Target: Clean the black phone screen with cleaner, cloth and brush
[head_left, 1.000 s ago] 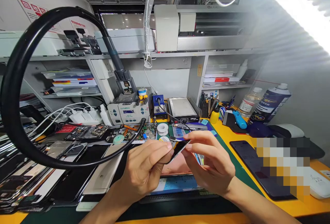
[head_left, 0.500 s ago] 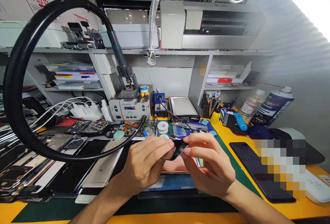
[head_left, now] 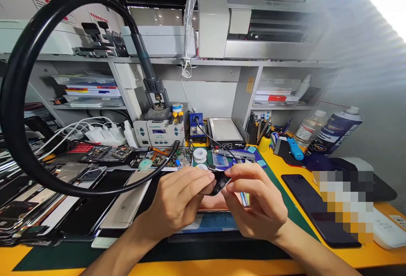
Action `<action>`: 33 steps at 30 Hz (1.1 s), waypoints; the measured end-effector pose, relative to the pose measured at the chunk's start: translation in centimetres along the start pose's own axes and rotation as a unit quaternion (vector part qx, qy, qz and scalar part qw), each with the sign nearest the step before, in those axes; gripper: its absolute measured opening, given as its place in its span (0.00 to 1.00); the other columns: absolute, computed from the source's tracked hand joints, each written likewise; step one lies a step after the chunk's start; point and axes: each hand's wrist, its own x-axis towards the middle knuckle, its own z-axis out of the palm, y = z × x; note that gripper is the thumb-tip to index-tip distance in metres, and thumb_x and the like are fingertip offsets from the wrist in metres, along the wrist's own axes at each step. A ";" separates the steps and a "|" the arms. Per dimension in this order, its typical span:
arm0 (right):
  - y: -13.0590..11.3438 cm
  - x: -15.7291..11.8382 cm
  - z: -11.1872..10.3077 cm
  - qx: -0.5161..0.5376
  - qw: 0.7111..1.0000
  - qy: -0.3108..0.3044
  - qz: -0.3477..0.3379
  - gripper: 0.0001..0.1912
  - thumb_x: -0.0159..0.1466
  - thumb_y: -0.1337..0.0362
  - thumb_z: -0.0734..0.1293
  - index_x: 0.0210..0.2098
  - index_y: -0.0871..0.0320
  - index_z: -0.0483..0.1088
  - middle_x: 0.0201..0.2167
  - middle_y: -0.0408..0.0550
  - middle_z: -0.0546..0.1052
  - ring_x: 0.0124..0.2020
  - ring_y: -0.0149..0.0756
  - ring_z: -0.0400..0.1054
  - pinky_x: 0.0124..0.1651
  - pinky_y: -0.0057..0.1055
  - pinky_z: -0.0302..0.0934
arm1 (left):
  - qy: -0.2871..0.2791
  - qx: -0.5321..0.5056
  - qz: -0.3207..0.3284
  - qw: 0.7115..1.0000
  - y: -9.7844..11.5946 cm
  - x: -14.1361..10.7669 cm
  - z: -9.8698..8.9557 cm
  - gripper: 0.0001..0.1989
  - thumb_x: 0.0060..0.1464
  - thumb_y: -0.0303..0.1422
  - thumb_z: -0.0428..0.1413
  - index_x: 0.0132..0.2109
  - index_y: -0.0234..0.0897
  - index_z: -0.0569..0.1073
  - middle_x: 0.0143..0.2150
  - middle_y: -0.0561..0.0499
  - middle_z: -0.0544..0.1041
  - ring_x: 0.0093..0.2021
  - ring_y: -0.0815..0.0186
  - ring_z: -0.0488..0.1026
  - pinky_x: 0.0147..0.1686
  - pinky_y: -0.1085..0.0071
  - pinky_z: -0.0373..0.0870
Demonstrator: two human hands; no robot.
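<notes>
Between my two hands is a small black part (head_left: 220,183), tilted, with a grey patch on its face. My left hand (head_left: 179,195) pinches it from the left, the thumb hidden behind the fingers. Thumb and fingertips of my right hand (head_left: 258,200) close on its right edge. Just beneath the hands lies a pinkish flat piece (head_left: 214,202) over a blue sheet (head_left: 212,222). A white spool (head_left: 200,155) stands behind the hands, close to a grey pen-like tool (head_left: 237,155).
A thick black hose (head_left: 14,98) loops up from the rework station (head_left: 158,132) across the left side. Phone shells and screens (head_left: 90,206) cover the left. On the right lie a dark phone (head_left: 320,210), a spray can (head_left: 336,130) and a clear bottle (head_left: 309,130).
The hands and the black part stay almost as they were, with the same grip. The whole view has shifted slightly.
</notes>
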 end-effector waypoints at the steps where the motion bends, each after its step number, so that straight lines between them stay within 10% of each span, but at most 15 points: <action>1: 0.0 0.0 0.0 0.004 1.000 0.005 -0.002 0.16 0.57 0.83 0.69 0.43 0.63 0.72 0.40 0.55 0.76 0.41 0.38 0.74 0.40 0.33 0.72 | 0.000 0.002 0.000 1.000 0.0 0.0 0.0 0.17 0.60 0.17 0.56 0.55 0.30 0.73 0.47 0.42 0.82 0.48 0.63 0.77 0.48 0.64 0.76; 33: 0.3 0.2 -0.2 -0.009 1.000 -0.007 0.017 0.18 0.59 0.82 0.69 0.44 0.59 0.74 0.39 0.54 0.78 0.40 0.40 0.75 0.38 0.35 0.73 | -0.006 0.004 -0.008 1.000 -0.1 0.3 -0.2 0.16 0.61 0.18 0.54 0.55 0.32 0.73 0.46 0.43 0.83 0.46 0.61 0.80 0.45 0.64 0.79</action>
